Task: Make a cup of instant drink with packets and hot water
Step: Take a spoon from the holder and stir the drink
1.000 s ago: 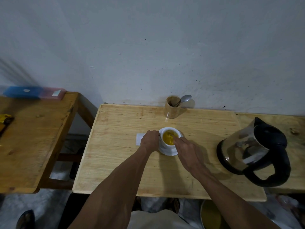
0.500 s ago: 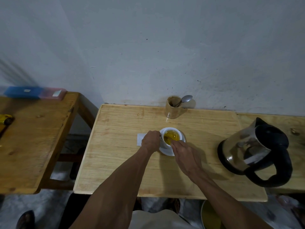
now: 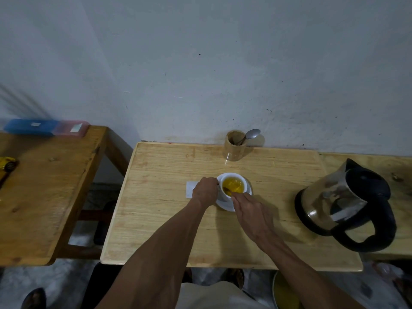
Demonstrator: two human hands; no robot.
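Observation:
A white cup (image 3: 244, 182) holding yellow liquid stands on a white saucer (image 3: 224, 205) in the middle of the light wooden table (image 3: 160, 219). My left hand (image 3: 205, 191) grips the cup's left side at the handle. My right hand (image 3: 250, 209) is at the cup's near rim, fingers pinched on a small spoon (image 3: 227, 189) whose dark bowl dips into the liquid. A white packet (image 3: 190, 189) lies flat just left of my left hand, partly hidden by it.
A glass kettle (image 3: 343, 204) with a black handle and base sits at the right. A wooden holder (image 3: 234, 147) with a metal spoon (image 3: 252, 134) stands at the table's back edge by the wall. A darker table (image 3: 44, 186) at the left carries blue and pink boxes (image 3: 44, 127).
My right hand has shifted slightly toward me and left along the cup's rim, moving the spoon in the liquid. My left hand stays on the cup.

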